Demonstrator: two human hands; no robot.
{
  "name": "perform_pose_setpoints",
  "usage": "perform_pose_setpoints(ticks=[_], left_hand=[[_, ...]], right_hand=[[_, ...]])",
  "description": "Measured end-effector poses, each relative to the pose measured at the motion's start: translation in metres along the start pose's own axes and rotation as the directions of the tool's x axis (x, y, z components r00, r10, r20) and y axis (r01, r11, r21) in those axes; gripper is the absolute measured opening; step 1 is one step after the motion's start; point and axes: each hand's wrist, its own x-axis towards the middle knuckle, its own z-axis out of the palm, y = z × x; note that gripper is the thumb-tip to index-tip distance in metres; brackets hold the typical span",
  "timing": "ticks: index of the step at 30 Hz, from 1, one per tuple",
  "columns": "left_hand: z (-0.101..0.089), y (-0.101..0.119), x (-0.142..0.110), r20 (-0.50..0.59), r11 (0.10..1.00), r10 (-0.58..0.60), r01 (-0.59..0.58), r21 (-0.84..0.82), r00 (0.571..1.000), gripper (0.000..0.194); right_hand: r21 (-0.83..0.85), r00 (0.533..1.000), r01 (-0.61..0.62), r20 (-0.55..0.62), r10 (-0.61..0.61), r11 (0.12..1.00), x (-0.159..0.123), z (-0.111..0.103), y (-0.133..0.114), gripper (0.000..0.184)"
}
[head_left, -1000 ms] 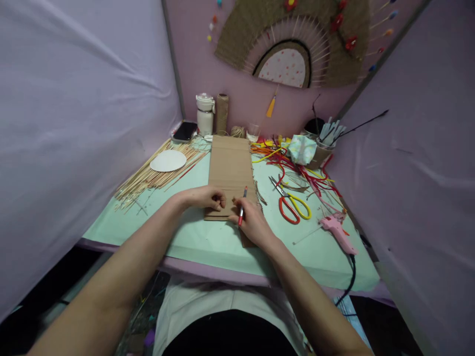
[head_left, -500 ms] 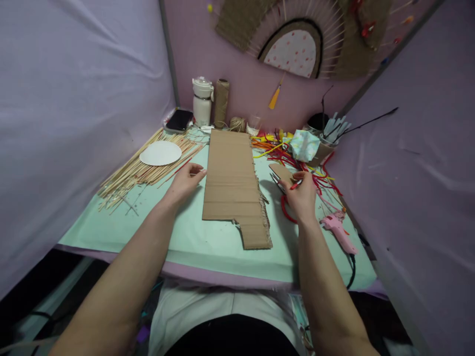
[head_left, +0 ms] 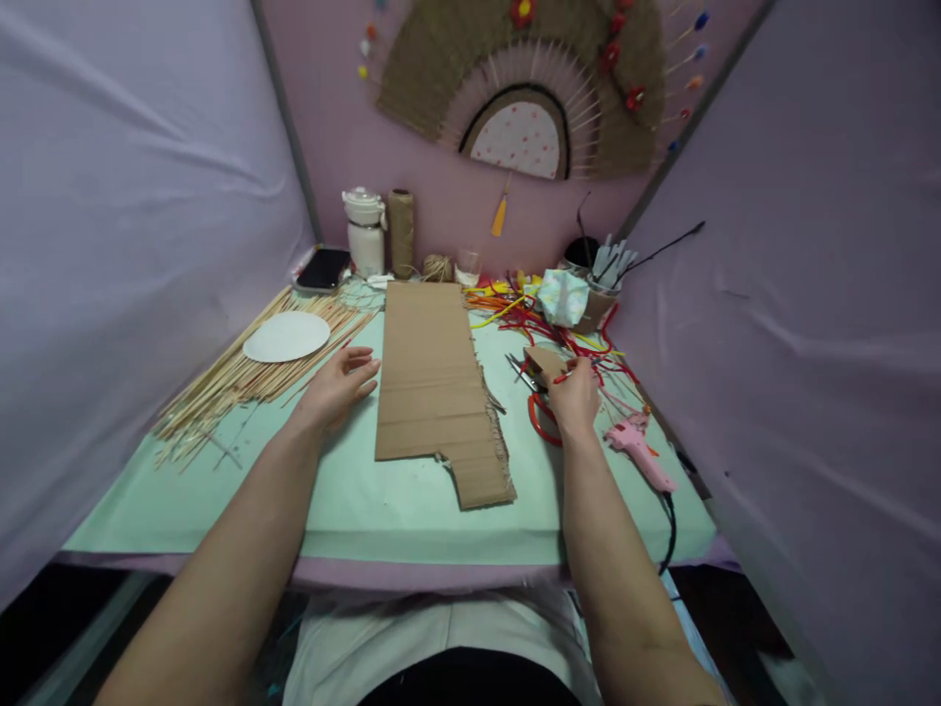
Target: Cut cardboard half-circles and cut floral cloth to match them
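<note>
A long sheet of brown cardboard (head_left: 430,373) lies on the mint-green table cover (head_left: 382,500), with a notch cut from its near left corner. My left hand (head_left: 334,387) rests flat on the cover just left of the cardboard, fingers spread. My right hand (head_left: 574,392) is right of the cardboard, over the red-handled scissors (head_left: 535,412). Its fingers are closed on a red pen (head_left: 563,376) and a small cardboard piece (head_left: 545,359).
Thin wooden sticks (head_left: 242,368) and a white paper disc (head_left: 286,336) lie at the left. A pink glue gun (head_left: 638,449) sits at the right, red and yellow pipe cleaners (head_left: 580,338) behind it. A white jar (head_left: 366,233), twine spool (head_left: 401,233) and phone (head_left: 323,268) stand at the back.
My right hand left the cardboard's near edge with the pen and moved right to the scissors and small cardboard piece. My left hand uncurled and slid off the cardboard to its left.
</note>
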Motion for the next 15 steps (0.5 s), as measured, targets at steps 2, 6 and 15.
perform_pose_setpoints(ticks=[2, 6, 15], left_hand=[[0.0, 0.001, 0.001, 0.017, 1.0, -0.02, 0.02, -0.004, 1.0, 0.037], [-0.001, 0.005, 0.001, 0.058, 0.999, -0.037, 0.039, -0.022, 0.998, 0.039], [-0.002, 0.01, -0.001, 0.046, 0.997, -0.052, 0.055, -0.056, 0.998, 0.032]], right_hand=[[0.009, 1.0, -0.002, 0.004, 0.002, 1.0, 0.0, 0.001, 0.0, 0.041], [0.021, 0.999, 0.019, 0.027, -0.02, 1.0, -0.004, 0.003, -0.005, 0.038], [0.055, 0.955, 0.295, -0.046, -0.292, 0.954, -0.034, 0.006, -0.031, 0.038]])
